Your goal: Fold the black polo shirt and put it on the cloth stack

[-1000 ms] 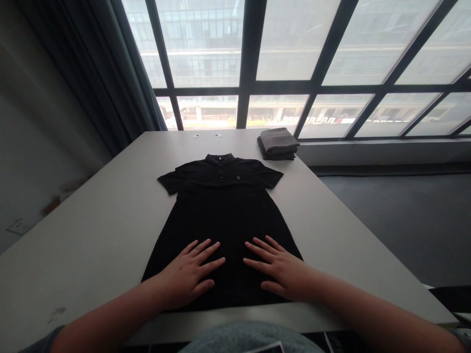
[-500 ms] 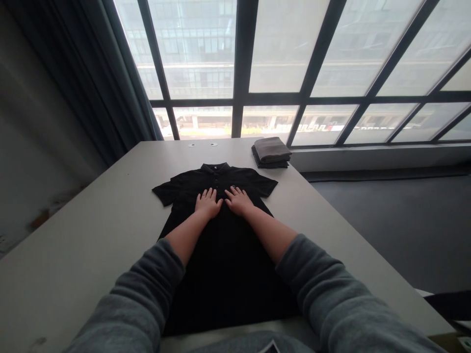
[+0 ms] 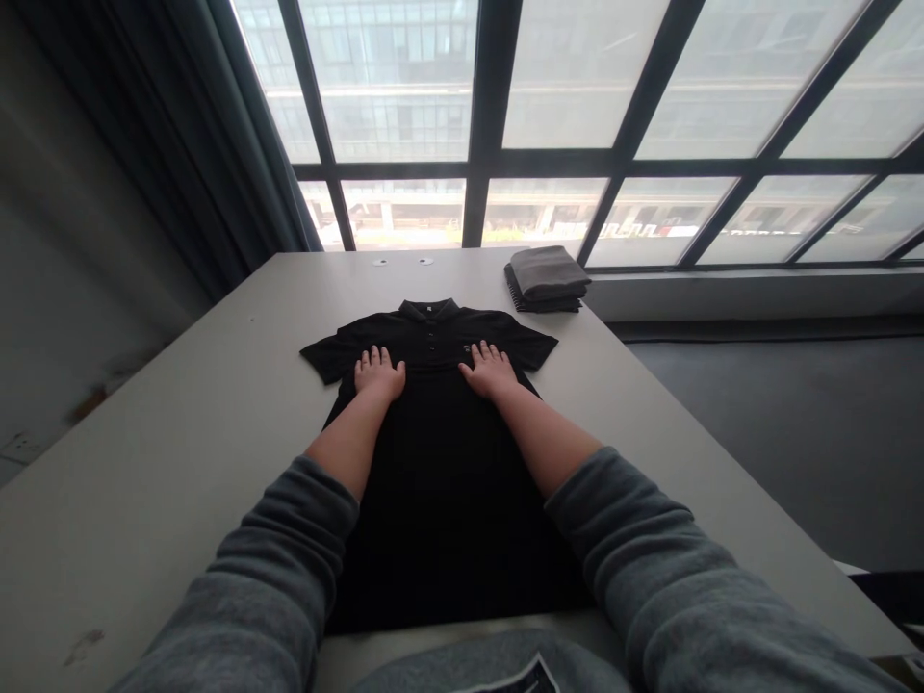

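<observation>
Both hands are laid flat with fingers spread: the left hand (image 3: pixel 379 373) and the right hand (image 3: pixel 491 370) are pressed on the chest of a black polo dress (image 3: pixel 440 452), nothing gripped. It is spread face-up on the grey table (image 3: pixel 180 433); folded grey garments (image 3: pixel 547 279) are stacked beyond.

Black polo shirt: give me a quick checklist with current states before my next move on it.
1. black polo shirt lies flat, front up on the table: ok.
2. left hand flat on the chest, palm down: ok.
3. right hand flat on the chest, palm down: ok.
4. Both sleeves spread outward: ok.
5. folded stack at the far corner, apart from the shirt: ok.
6. Small wrinkles in the dark fabric: cannot tell.
</observation>
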Tool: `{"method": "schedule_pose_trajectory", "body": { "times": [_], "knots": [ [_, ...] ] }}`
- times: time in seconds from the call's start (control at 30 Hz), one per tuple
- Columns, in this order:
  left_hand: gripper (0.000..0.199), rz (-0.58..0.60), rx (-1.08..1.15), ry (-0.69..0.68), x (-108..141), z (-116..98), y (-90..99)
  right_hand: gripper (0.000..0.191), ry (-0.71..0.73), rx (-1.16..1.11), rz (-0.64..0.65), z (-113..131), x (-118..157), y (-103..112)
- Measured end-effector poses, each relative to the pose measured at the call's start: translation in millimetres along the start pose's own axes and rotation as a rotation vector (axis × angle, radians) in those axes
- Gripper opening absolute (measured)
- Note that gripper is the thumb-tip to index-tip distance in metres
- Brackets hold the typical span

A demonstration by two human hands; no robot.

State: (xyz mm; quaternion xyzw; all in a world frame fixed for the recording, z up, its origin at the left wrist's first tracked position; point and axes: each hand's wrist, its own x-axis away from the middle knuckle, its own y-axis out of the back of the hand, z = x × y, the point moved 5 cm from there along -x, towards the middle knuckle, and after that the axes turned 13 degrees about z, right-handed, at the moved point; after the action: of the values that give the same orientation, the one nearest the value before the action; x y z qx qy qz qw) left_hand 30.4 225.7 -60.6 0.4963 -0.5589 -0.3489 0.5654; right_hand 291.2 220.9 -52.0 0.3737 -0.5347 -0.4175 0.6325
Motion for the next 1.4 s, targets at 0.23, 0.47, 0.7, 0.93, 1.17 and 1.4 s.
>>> {"method": "schedule_pose_trajectory", "body": {
  "times": [0.23,0.47,0.7,0.93,1.17,1.4],
  "knots": [
    [0.084,0.010,-0.018,0.009,-13,-15,3.6,0.085,-0.024,0.033,-0.063,11,-12,2],
    [0.074,0.013,-0.044,-0.231,-38,-52,8.1,0.072,0.142,0.015,-0.074,36,-53,14],
    [0.073,0.072,-0.026,-0.238,-56,-51,0.8,0.085,0.111,0.017,-0.012,32,-70,10],
    [0.082,0.041,-0.003,-0.071,-60,-19,6.8,0.091,0.037,0.002,-0.012,7,-71,13],
    [0.083,-0.008,0.008,0.017,-62,8,10.4,0.091,-0.003,-0.028,-0.018,-13,-72,15],
    [0.081,-0.034,0.003,0.024,-63,17,9.8,0.091,0.011,-0.020,-0.049,-17,-73,13]
  ]
}}
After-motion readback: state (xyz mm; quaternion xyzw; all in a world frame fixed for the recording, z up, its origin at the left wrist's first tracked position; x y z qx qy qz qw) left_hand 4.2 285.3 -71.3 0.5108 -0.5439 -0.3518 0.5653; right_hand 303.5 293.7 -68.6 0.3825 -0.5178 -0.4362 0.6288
